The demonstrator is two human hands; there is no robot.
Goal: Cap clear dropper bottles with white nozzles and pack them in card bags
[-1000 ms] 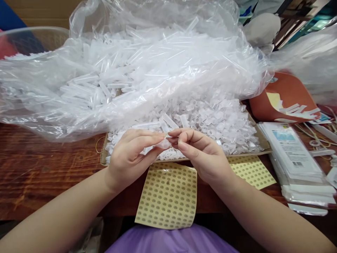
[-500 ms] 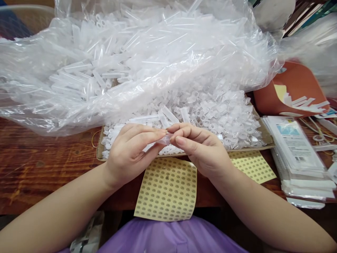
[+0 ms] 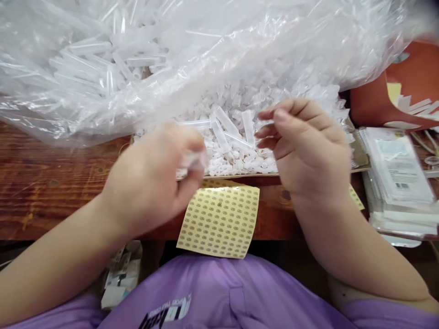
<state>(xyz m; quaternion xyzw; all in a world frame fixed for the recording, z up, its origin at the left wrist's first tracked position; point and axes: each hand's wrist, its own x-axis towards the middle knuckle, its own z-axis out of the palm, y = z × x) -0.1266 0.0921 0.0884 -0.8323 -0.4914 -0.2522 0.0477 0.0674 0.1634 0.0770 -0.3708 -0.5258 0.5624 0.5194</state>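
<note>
My left hand (image 3: 154,173), smeared by motion, is closed on a small translucent plastic piece (image 3: 195,160) between thumb and fingers; its exact shape is blurred. To the right, my right hand (image 3: 308,151) is raised over the tray's edge with fingers loosely apart and nothing visible in them. Between the two hands, several clear plastic tubes (image 3: 219,132) lie on a heap of small white plastic parts (image 3: 240,160) in a shallow cardboard tray (image 3: 360,157). Below the hands, a yellow sheet of small oval stickers (image 3: 219,224) hangs over the table edge.
A large clear plastic bag (image 3: 192,82) full of tubes spreads across the back and over the tray. On the right stand an orange bin (image 3: 373,105) with white strips and a stack of printed clear packets (image 3: 398,183). The wooden table (image 3: 51,183) shows at left.
My hands have parted: the left has drawn left with the plastic piece, the right has let go and moved right and up. The view has shifted closer and lower.
</note>
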